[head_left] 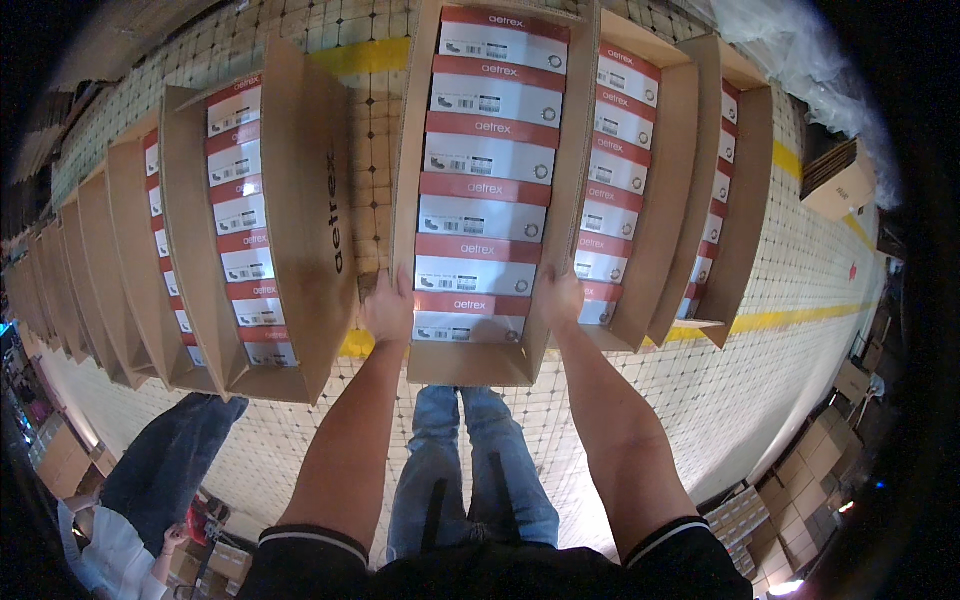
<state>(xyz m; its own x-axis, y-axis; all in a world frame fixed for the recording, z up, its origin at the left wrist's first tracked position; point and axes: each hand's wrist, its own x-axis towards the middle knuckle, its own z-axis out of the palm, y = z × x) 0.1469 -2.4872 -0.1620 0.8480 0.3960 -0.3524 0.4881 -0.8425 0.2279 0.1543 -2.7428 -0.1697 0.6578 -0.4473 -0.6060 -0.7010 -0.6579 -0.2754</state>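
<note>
A long open cardboard carton (470, 364) stands in front of me. Inside it lies a column of shoeboxes (484, 215) with red lids and white labelled ends, several in all. My left hand (388, 308) grips the carton's left wall near its close end, the thumb on the inner side. On the opposite wall, my right hand (560, 297) holds on in the same way, between this carton and the neighbouring carton (640, 300) of shoeboxes. The fingers on the outer faces of the walls are partly hidden.
More open cartons (315, 230) of shoeboxes stand in a row to the left; another carton (745, 215) is at the right. Yellow lines (365, 56) cross the tiled floor. A person (170, 470) stands at the lower left. Clear plastic wrap (790, 50) lies far right, near folded cardboard (838, 180).
</note>
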